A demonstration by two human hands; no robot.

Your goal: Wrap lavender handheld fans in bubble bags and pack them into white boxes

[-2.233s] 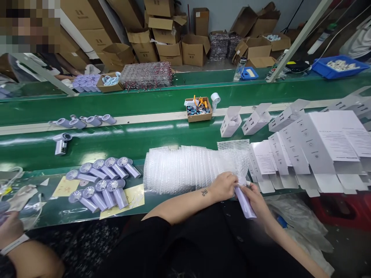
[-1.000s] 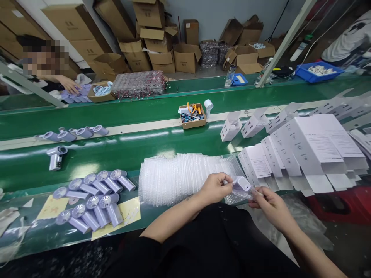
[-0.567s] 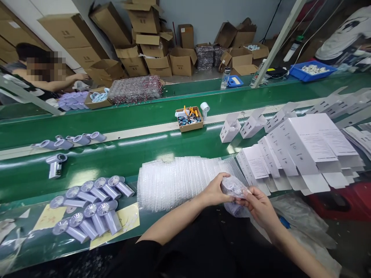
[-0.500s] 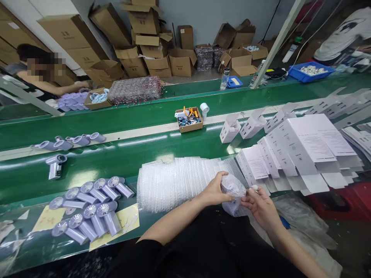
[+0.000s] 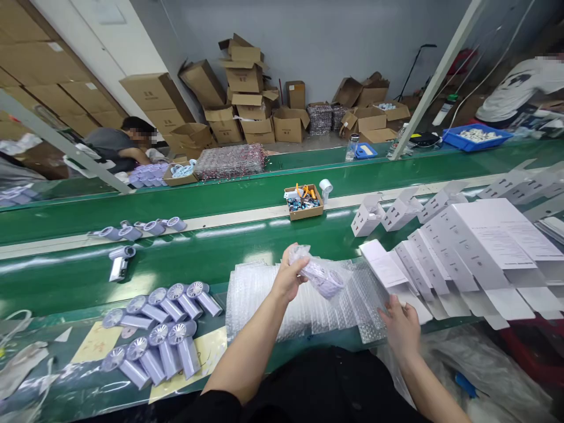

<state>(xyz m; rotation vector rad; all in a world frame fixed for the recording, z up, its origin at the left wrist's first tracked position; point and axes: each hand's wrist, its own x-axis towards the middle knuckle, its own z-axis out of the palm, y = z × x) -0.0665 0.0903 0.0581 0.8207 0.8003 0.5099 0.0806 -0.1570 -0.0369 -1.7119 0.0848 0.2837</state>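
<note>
My left hand (image 5: 288,276) is closed around a lilac handheld fan in a clear bubble-wrap bag (image 5: 324,277), held above the bench. To the right, my right hand (image 5: 402,326) pinches the lower edge of the nearest white carton (image 5: 382,263), which tilts away from the row of cartons (image 5: 467,252). Beneath the wrapped fan lies an overlapping spread of bubble-wrap bags (image 5: 264,305). Two rows of unwrapped lilac fans (image 5: 187,346) rest on the left of the bench, partly on yellow paper.
Across the green belt (image 5: 211,247) stand several opened white boxes (image 5: 368,217) and a small cardboard box of parts (image 5: 306,211). More lilac fans (image 5: 154,228) lie at left. A slanted metal post (image 5: 436,82) rises behind. Co-workers (image 5: 118,144) sit opposite.
My left hand has carried the wrapped fan up and left, away from my body. My right hand has let go of the bag and taken hold of the nearest carton. The view has shifted.
</note>
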